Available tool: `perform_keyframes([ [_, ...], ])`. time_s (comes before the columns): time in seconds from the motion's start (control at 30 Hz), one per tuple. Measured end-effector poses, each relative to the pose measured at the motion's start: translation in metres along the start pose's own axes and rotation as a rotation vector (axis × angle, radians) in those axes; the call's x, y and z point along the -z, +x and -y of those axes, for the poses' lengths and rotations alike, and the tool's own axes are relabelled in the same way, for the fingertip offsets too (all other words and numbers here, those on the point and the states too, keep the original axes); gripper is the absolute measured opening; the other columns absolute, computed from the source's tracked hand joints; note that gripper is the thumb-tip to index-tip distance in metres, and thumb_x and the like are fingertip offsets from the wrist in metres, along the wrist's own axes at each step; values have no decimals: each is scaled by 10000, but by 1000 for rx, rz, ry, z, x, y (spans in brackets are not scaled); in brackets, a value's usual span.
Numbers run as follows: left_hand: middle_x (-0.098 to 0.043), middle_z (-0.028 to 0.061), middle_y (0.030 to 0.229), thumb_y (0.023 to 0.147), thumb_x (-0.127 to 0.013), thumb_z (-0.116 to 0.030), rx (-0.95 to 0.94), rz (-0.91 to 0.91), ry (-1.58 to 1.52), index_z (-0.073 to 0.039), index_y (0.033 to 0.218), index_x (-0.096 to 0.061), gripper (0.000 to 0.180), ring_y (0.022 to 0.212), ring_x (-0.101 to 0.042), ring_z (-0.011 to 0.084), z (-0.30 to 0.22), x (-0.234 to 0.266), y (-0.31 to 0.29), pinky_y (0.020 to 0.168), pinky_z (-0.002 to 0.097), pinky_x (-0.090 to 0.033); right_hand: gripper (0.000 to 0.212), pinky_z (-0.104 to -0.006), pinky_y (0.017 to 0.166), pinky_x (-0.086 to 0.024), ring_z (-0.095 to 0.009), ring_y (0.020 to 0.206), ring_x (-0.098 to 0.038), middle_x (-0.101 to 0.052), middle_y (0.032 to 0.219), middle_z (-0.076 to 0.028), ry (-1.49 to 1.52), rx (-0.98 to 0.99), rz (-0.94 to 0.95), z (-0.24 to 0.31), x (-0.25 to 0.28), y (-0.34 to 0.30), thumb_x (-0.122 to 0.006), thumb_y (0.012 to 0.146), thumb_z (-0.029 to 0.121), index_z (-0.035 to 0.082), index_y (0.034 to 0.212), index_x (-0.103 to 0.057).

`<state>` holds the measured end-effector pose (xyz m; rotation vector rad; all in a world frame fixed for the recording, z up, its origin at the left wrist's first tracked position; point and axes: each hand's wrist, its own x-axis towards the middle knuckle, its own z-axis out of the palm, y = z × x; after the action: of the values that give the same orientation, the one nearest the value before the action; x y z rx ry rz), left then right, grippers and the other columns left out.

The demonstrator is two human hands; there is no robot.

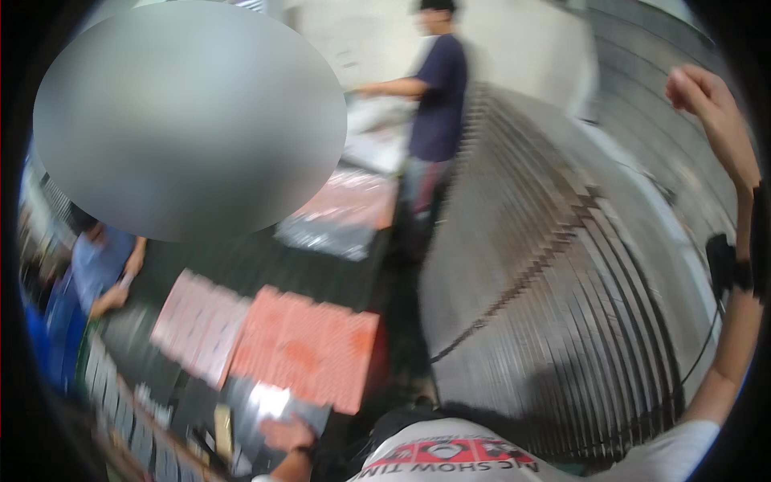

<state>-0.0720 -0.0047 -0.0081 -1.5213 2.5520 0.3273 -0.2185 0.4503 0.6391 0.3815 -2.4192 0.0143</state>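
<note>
head view: a dark worktop point(321, 277) carries an orange panel point(303, 349), a paler panel point(201, 325) left of it, and a grey sheet point(265, 402) at its near edge. step judged: handling this sheet. left hand point(287, 435) spread over it, grip released; right hand point(697, 92) raised, curled, contents indeterminable through blur. any lift calls for clearing the orange panel; a yellowish block point(223, 430) obstructs leftward.

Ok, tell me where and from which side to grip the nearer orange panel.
Probably grip the orange panel by its right edge, from the right: that side looks free, while a paler panel borders its left and a shiny sheet, under the left hand, its lower edge. It's broad and flat, so a wide grip should help.
</note>
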Motion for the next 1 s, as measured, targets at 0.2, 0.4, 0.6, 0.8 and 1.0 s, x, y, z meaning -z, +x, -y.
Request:
perform_keyframes([
  [0.2, -105, 244, 1452, 818, -443, -506, -46, 7, -162, 107, 1359, -152, 868, 1366, -16, 344, 24, 7, 0, 1065, 525, -56, 215, -409, 692, -461, -340, 752, -585, -598, 777, -196, 422, 553, 544, 199, -200, -24, -610, 768, 175, -29, 837, -615],
  [0.4, -86, 256, 1448, 774, -509, -523, -162, -23, -244, 129, 1346, -153, 937, 1360, -11, 363, 4, 15, -1, 1063, 534, -52, 460, -428, 860, -439, -378, 974, -544, -579, 1011, -231, 443, 759, 1124, 228, -410, -132, -625, 750, 310, 10, 1091, -555],
  [0.6, -101, 246, 1451, 788, -533, -469, -176, 22, -360, 87, 1354, -193, 864, 1360, -20, 366, 38, 1, 5, 1058, 542, -56, 627, -385, 956, -373, -387, 1113, -449, -441, 1196, -268, 657, 1, 804, 251, -563, -217, -637, 741, 286, -79, 1199, -415],
  [0.8, -115, 242, 1451, 849, -449, -451, -132, 227, -350, 56, 1366, -194, 768, 1341, -2, 434, -4, 20, 11, 1055, 539, -75, 471, -491, 905, -411, -358, 1080, -495, -468, 1206, -205, 1291, -1303, 1429, 227, -617, -251, -533, 862, 340, -10, 1165, -446],
  [1.0, -134, 230, 1450, 855, -423, -501, -268, 387, -321, 19, 1390, -126, 804, 1347, -69, 396, -53, 3, 15, 1036, 558, -121, 302, -444, 744, -511, -274, 829, -620, -588, 1001, -149, 1537, -1187, 1352, 226, -646, -263, -411, 936, 283, 21, 1055, -501],
])
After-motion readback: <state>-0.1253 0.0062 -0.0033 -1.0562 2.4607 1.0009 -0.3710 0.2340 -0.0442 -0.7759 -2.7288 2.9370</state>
